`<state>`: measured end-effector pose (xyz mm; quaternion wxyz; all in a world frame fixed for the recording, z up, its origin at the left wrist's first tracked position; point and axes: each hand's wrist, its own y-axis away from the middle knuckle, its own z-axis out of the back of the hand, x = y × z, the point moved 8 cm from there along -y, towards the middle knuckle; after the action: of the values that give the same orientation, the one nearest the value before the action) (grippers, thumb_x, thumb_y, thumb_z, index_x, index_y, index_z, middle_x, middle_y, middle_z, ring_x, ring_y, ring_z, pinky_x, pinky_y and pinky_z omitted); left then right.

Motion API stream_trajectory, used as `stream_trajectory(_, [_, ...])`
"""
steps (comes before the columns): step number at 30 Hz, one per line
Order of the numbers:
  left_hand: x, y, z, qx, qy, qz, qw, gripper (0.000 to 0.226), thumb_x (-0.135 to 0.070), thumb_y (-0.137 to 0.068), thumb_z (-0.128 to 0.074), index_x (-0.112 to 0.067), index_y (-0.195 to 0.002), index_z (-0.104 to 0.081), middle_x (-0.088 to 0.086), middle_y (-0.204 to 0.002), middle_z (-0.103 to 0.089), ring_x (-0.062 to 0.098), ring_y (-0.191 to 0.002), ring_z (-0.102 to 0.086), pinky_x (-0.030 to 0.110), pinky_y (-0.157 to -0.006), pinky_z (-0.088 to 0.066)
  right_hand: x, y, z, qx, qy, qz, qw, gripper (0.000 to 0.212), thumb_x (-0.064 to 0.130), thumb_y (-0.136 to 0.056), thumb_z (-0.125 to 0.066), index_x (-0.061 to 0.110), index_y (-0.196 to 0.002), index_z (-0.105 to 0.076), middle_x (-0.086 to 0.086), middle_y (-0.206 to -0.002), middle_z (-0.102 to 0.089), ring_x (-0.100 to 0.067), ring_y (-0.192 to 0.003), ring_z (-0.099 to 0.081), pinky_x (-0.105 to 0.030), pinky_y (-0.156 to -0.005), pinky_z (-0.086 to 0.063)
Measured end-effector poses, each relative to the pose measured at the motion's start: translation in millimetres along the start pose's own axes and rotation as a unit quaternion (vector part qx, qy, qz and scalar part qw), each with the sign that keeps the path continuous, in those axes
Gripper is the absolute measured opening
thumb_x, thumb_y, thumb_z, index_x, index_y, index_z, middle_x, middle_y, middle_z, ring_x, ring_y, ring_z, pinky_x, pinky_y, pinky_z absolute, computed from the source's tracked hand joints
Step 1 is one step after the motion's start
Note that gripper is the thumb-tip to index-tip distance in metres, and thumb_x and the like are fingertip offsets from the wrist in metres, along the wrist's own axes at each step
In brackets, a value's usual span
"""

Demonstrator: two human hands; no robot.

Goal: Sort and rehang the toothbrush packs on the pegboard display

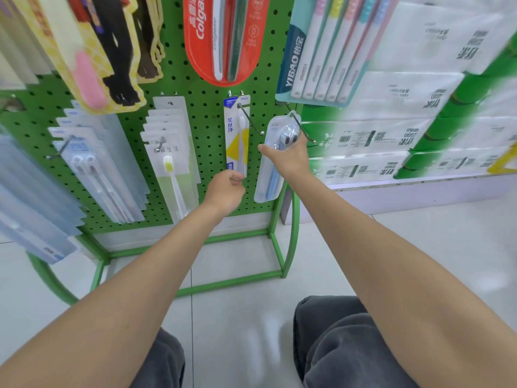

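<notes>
Clear blister pack (269, 175) gripped by right hand (289, 159), left hand (225, 190) pinching yellow pack's (235, 141) lower end.

Hook (250, 120) juts between yellow pack (235, 147), blue pack (268, 177)

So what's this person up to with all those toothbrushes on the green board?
A person is tidying toothbrush packs that hang on a green pegboard. The left hand pinches the bottom of a white and yellow pack hanging on the middle hook. The right hand holds a clear pack with a blue toothbrush up at the next hook. Whether that pack is fully on the hook is unclear.
</notes>
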<state>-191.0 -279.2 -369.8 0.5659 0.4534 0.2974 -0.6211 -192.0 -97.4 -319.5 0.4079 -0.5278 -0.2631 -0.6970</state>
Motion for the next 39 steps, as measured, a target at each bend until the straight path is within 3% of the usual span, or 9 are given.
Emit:
stream_trajectory(4, [0.5,0.0,4.4,-0.001,-0.004,0.002,1.000,0.032,-0.003,-0.097,-0.047,-0.012,-0.125,-0.059,0.008,-0.122,-0.062,0.023,-0.110,-0.060,0.038,-0.095,-0.052,5.7,25.1,10.7,-0.007,-0.006,0.000,1.000,0.085,0.035,-0.076,-0.081,0.007,-0.136,-0.029,0.003,-0.110,-0.043,-0.013,-0.097,-0.046,-0.022,-0.083,-0.036])
stream_trajectory(8, [-3.8,5.9,4.1,0.007,-0.009,-0.004,1.000,0.030,-0.004,-0.097,-0.048,-0.012,-0.122,-0.059,0.008,-0.116,-0.064,0.022,-0.103,-0.062,0.033,-0.087,-0.052,6.4,59.5,28.9,-0.016,-0.002,-0.014,1.000,0.070,0.040,-0.078,-0.079,0.018,-0.115,-0.024,0.003,-0.106,-0.042,-0.015,-0.092,-0.046,-0.024,-0.079,-0.035])
stream_trajectory(13, [-13.2,19.9,-7.4,0.036,0.004,-0.015,0.999,0.029,-0.007,-0.097,-0.051,-0.010,-0.124,-0.061,0.000,-0.095,-0.067,0.021,-0.096,-0.065,0.039,-0.092,-0.053,8.0,92.4,48.1,-0.016,-0.014,-0.021,1.000,0.081,0.040,-0.079,-0.078,0.011,-0.134,-0.025,0.012,-0.098,-0.039,-0.010,-0.092,-0.045,-0.023,-0.081,-0.034])
stream_trajectory(18, [-36.5,51.6,-31.9,0.148,0.002,-0.067,0.987,0.041,0.010,-0.090,-0.050,-0.011,-0.123,-0.063,0.001,-0.110,-0.068,0.012,-0.100,-0.062,0.019,-0.075,-0.049,3.6,108.6,56.9,-0.014,0.004,-0.016,1.000,0.075,0.036,-0.078,-0.080,0.013,-0.126,-0.027,0.021,-0.094,-0.039,0.002,-0.086,-0.046,-0.008,-0.063,-0.033])
stream_trajectory(20, [-39.5,61.9,-38.0,0.181,-0.011,-0.075,0.981,0.051,0.018,-0.083,-0.044,-0.009,-0.121,-0.064,0.001,-0.112,-0.068,0.013,-0.105,-0.061,0.021,-0.073,-0.049,2.1,112.8,57.9,-0.011,0.009,-0.020,1.000,0.073,0.038,-0.077,-0.080,0.015,-0.121,-0.027,0.018,-0.094,-0.040,0.004,-0.083,-0.046,-0.008,-0.060,-0.034])
stream_trajectory(24, [-42.6,71.7,-42.3,0.211,-0.031,-0.079,0.974,0.017,0.007,-0.088,-0.054,-0.003,-0.098,-0.063,0.009,-0.094,-0.063,0.019,-0.086,-0.057,0.029,-0.075,-0.046,-1.2,119.5,53.0,0.007,0.020,-0.031,0.999,0.070,0.042,-0.077,-0.081,0.017,-0.114,-0.027,0.012,-0.096,-0.044,-0.001,-0.085,-0.049,-0.009,-0.061,-0.034])
stream_trajectory(28, [-42.6,73.6,-34.7,0.202,-0.020,-0.073,0.976,0.017,-0.003,-0.097,-0.053,-0.016,-0.097,-0.065,-0.002,-0.093,-0.065,0.010,-0.083,-0.059,0.022,-0.067,-0.045,-1.1,123.6,45.1,0.057,0.018,-0.050,0.997,0.072,0.054,-0.078,-0.074,0.016,-0.125,-0.035,0.005,-0.111,-0.053,-0.011,-0.100,-0.055,-0.023,-0.076,-0.039])
stream_trajectory(33, [-32.8,79.9,-28.8,0.244,-0.015,-0.045,0.969,0.022,-0.003,-0.097,-0.053,-0.023,-0.100,-0.063,0.003,-0.111,-0.068,0.020,-0.103,-0.063,0.032,-0.081,-0.052,-3.7,119.6,50.4,0.068,-0.013,-0.075,0.995,0.064,0.048,-0.082,-0.073,0.015,-0.127,-0.041,-0.003,-0.115,-0.060,-0.019,-0.106,-0.062,-0.041,-0.095,-0.051])
stream_trajectory(39, [-27.1,91.0,-25.0,0.292,-0.044,-0.039,0.955,0.030,-0.006,-0.098,-0.052,-0.019,-0.124,-0.059,0.002,-0.120,-0.067,0.021,-0.112,-0.064,0.044,-0.095,-0.053,6.3,118.6,60.3,0.059,-0.041,-0.051,0.996,0.039,0.035,-0.088,-0.070,-0.001,-0.100,-0.062,-0.019,-0.099,-0.070,-0.023,-0.084,-0.064,-0.054,-0.092,-0.053])
